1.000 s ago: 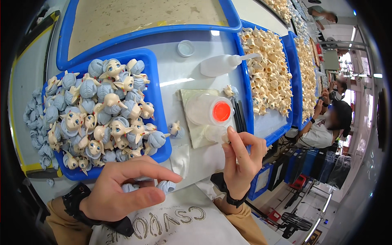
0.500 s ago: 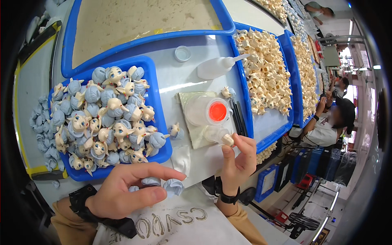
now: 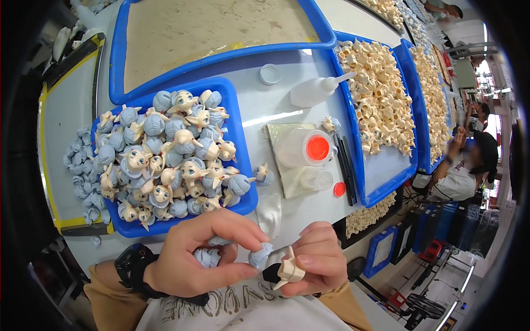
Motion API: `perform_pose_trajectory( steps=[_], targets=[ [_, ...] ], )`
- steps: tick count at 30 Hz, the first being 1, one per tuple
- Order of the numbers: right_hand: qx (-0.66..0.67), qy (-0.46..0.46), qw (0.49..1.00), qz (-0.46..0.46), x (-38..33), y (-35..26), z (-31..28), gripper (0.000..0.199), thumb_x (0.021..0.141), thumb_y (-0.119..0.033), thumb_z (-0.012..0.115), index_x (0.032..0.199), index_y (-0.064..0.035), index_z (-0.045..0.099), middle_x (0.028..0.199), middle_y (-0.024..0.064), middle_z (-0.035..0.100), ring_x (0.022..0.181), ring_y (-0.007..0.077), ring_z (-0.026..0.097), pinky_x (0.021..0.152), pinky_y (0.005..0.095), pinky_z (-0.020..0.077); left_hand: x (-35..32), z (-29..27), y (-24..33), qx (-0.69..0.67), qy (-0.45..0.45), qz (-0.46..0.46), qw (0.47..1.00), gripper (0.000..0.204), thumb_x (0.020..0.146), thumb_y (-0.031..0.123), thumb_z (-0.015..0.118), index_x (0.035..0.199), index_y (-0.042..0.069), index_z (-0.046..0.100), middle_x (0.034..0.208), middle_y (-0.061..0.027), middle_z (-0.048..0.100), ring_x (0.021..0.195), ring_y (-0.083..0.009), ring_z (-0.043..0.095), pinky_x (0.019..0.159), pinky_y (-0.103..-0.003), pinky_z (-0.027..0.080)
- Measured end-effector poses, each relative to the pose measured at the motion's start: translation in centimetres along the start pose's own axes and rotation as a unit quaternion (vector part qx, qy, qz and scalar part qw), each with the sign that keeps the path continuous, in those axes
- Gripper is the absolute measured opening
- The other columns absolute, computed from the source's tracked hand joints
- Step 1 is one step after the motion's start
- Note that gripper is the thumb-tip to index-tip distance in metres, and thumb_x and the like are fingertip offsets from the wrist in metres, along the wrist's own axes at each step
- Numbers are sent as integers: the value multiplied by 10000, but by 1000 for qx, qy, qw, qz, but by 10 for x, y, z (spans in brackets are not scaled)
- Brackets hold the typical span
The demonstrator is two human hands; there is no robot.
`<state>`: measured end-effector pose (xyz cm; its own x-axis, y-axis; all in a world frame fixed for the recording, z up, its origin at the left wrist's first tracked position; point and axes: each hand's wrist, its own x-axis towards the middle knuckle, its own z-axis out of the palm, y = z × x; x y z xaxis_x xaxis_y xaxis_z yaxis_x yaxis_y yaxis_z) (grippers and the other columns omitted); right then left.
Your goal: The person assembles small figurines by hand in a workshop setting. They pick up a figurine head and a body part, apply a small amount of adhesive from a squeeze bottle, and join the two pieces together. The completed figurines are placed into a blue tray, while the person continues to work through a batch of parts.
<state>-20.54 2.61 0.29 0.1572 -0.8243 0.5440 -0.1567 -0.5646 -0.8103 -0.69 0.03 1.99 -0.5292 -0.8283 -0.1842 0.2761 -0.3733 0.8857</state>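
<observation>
Close above my lap, my left hand (image 3: 201,251) pinches a small grey-blue hair piece (image 3: 260,255) between thumb and fingertips. More grey-blue hair pieces (image 3: 207,257) rest inside its curled palm. Just to the right, my right hand (image 3: 320,259) grips a cream doll head part (image 3: 289,270) with pointed ears. The two parts are near each other, with a narrow gap between them. Beyond my hands, a blue tray (image 3: 249,165) is heaped with doll heads wearing grey-blue hair. A clear cup (image 3: 316,179) stands beside a larger translucent jar (image 3: 291,148) with a red-orange top.
A white squeeze bottle (image 3: 312,92) and a round clear lid (image 3: 270,74) lie farther back. Dark slim tools (image 3: 346,168) lie beside a blue bin (image 3: 381,196) of cream parts. Loose hair pieces (image 3: 83,176) are piled at left. Another person (image 3: 455,171) sits at right.
My right hand has come back from the clear cup toward my left hand, bringing the cream head part. My left hand now pinches one hair piece at its fingertips. The whole view has shifted.
</observation>
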Motion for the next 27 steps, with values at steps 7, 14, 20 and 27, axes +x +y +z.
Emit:
perform_pose_trajectory(
  steps=[7, 14, 20, 27],
  targets=[
    [16, -1, 1000, 27, -2, 2, 12, 448, 608, -278, 795, 920, -16, 610, 722, 45, 599, 607, 184, 538, 588, 284, 398, -5, 1, 0, 147, -8, 153, 977, 294, 680, -13, 715, 933, 33, 572, 984, -169, 578, 633, -114, 577, 528, -215, 470],
    [-7, -22, 1000, -1, -4, 5, 8, 466, 660, -318, 756, 950, 11, 598, 705, 46, 582, 591, 181, 529, 570, 300, 422, -7, 4, -4, 275, 12, 244, 930, 325, 675, -34, 689, 980, 33, 600, 951, -112, 606, 744, -171, 619, 588, -233, 498],
    [-148, -73, 986, -33, 3, -2, 12, 580, 743, -495, 628, 964, 33, 533, 647, 73, 558, 535, 182, 480, 508, 310, 375, -8, 6, -9, 281, 41, 255, 924, 289, 677, -9, 694, 947, 42, 602, 869, -64, 601, 697, -170, 612, 556, -250, 491],
    [-68, -56, 996, -19, -2, 0, 3, 215, 710, -190, 554, 747, 22, 569, 571, 50, 517, 484, 178, 458, 481, 298, 370, -15, 10, -17, 370, -25, 353, 859, 277, 754, 106, 625, 1018, 29, 587, 845, -35, 595, 653, -167, 598, 529, -245, 480]
  ],
)
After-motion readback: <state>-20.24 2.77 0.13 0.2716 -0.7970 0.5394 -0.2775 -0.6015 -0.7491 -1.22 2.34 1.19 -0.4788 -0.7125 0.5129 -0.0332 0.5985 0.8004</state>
